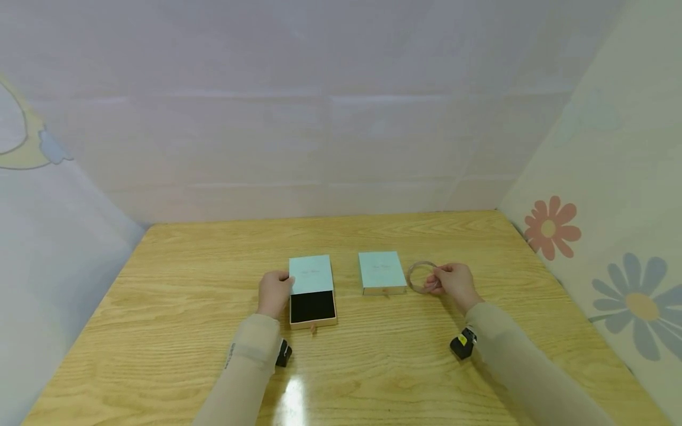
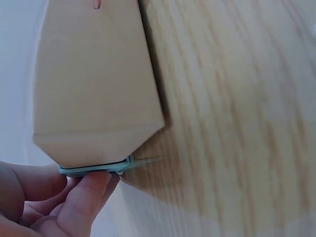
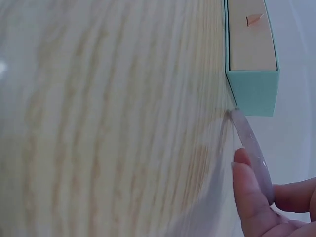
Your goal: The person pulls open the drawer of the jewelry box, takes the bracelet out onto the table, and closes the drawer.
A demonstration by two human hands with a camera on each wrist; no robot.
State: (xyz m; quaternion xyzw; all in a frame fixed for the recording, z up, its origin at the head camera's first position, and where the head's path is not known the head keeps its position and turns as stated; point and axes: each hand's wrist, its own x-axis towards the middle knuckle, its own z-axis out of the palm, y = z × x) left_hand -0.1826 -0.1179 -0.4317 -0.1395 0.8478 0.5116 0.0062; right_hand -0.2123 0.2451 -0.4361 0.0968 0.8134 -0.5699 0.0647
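Observation:
My left hand [image 1: 274,291] holds the left edge of a pale mint drawer box [image 1: 311,274], thumb on top and fingers at its side. The box's drawer [image 1: 313,307] is pulled out toward me, with a black lining and a small pink ribbon tab. In the left wrist view, the drawer front [image 2: 98,74] juts from the mint sleeve beside my fingertips. My right hand [image 1: 453,283] pinches a pinkish-grey translucent bangle [image 1: 411,276] between thumb and fingers. The bangle [image 3: 252,148] is tilted, its far edge low near the table, in the right wrist view.
A second mint drawer box [image 1: 382,271], closed, lies between the first box and the bangle. Both rest on a wood-grain table [image 1: 341,378]. A pale wall [image 1: 319,118] rises behind the table, and a flower-patterned wall [image 1: 613,236] stands at the right.

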